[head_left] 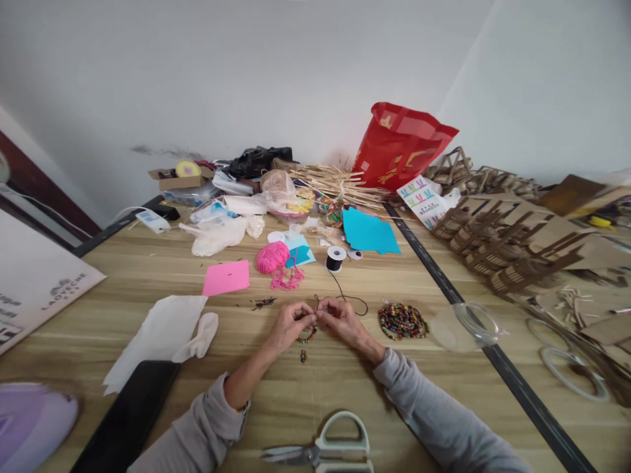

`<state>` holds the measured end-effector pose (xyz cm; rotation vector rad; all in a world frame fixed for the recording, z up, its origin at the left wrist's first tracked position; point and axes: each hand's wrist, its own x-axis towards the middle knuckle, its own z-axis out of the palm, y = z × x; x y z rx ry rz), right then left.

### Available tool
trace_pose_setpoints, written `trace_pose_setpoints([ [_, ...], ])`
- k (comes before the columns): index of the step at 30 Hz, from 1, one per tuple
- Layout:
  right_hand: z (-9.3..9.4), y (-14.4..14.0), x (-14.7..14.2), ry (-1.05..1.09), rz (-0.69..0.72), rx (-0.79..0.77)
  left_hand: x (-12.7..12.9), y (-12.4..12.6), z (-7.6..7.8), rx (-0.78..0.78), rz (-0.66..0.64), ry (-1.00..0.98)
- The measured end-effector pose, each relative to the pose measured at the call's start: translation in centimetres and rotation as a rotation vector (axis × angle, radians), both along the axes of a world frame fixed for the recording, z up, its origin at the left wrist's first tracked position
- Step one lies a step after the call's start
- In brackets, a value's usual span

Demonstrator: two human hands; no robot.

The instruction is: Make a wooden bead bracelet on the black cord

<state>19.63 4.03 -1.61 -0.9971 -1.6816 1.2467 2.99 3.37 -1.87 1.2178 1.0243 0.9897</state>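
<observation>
My left hand point(292, 326) and my right hand point(342, 320) meet fingertip to fingertip over the table, both pinched closed on a thin black cord point(340, 287). The cord runs back to a white spool point(335, 258) wound with black. Below my fingertips hangs or lies a small beaded bracelet point(307, 337) of many colours, partly hidden by my left hand. A few loose brown beads point(303, 356) lie just in front of it. To the right of my right hand is a pile of multicoloured bead strands point(403, 320). Short black cord scraps point(263, 303) lie behind my left hand.
Scissors point(320, 450) with pale handles lie at the near edge. A black phone-like slab point(131, 414) and white paper point(152, 328) are at left. Pink yarn point(273, 257), blue card point(371, 230) and a red bag point(401, 148) stand behind; small woven baskets point(513, 269) at right.
</observation>
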Motion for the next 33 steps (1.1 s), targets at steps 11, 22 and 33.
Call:
trace_pose_setpoints([
  [11, -0.4, -0.2, -0.3, -0.051, 0.025, 0.051, -0.3, 0.0, 0.6, 0.064, 0.041, 0.032],
  [22, 0.1, 0.2, 0.6, 0.035, 0.047, -0.066, -0.5, -0.2, 1.2, 0.037, 0.055, 0.023],
  [33, 0.7, 0.3, 0.8, -0.031, 0.077, -0.028, -0.5, -0.2, 1.3, -0.001, -0.055, 0.029],
])
